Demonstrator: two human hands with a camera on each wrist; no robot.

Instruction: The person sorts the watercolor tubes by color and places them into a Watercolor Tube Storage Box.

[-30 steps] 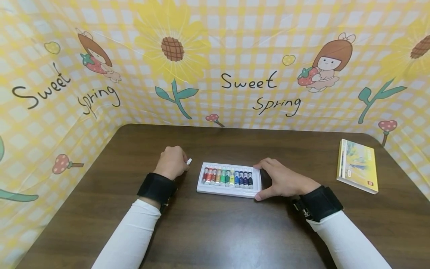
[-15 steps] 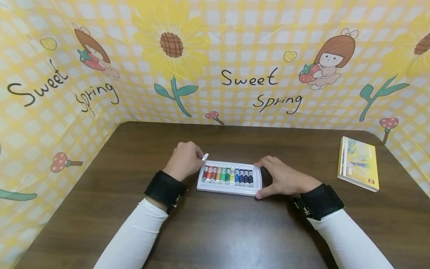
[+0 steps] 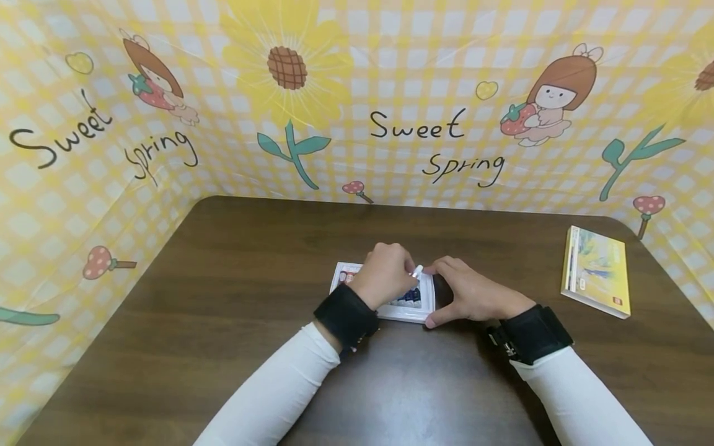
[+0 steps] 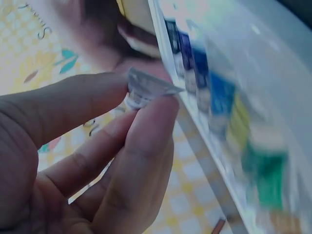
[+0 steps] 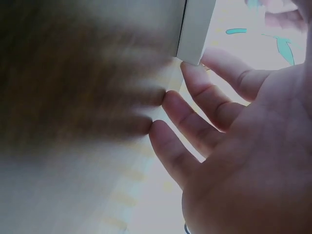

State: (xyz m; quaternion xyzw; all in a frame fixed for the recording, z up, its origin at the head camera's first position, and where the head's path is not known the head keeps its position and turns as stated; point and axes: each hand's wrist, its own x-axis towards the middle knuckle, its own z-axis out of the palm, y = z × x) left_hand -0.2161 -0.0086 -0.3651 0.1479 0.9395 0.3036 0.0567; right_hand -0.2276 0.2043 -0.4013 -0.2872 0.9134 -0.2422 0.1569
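My left hand (image 3: 385,272) is over the white paint tray (image 3: 409,316), covering much of it. Between thumb and fingers it pinches a small white paint tube (image 3: 417,271); its flat crimped end shows in the left wrist view, where the tube (image 4: 148,85) is beside the tray's edge. Several coloured paint tubes (image 4: 222,97) lie side by side in the tray. My right hand (image 3: 474,291) holds the tray's right end, thumb at the near corner and forefinger at the far one. In the right wrist view fingertips touch near the tray's corner (image 5: 196,36).
A yellow-covered book or box (image 3: 599,269) lies on the brown table (image 3: 251,248) at the far right. A yellow checked cloth (image 3: 424,74) with printed flowers and figures stands behind and along the sides.
My left hand has moved right with the paint tube, from left of the tray to over its right part. My right hand has stayed at the tray's right end.
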